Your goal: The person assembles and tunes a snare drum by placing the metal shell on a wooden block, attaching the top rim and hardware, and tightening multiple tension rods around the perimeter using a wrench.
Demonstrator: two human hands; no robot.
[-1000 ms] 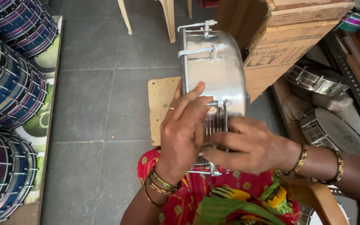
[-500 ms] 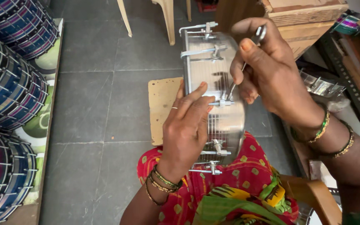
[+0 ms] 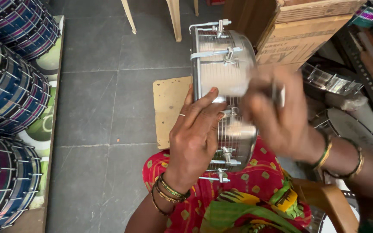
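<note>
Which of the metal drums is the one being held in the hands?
The shiny steel drum standing on edge over the lap, steadied by the left hand. The other metal drums lie untouched on the floor at right.

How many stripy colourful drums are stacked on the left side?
3: one striped drum at the top left, one in the middle, one at the bottom left. All are cut off by the picture's edge, so more may be hidden.

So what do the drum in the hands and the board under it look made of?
Drum: looks like polished metal, with a shiny silver ribbed shell and bright rods. Board: probably plywood, with a matt tan face and worn edges. The left hand steadies the drum; the right hand is blurred.
</note>
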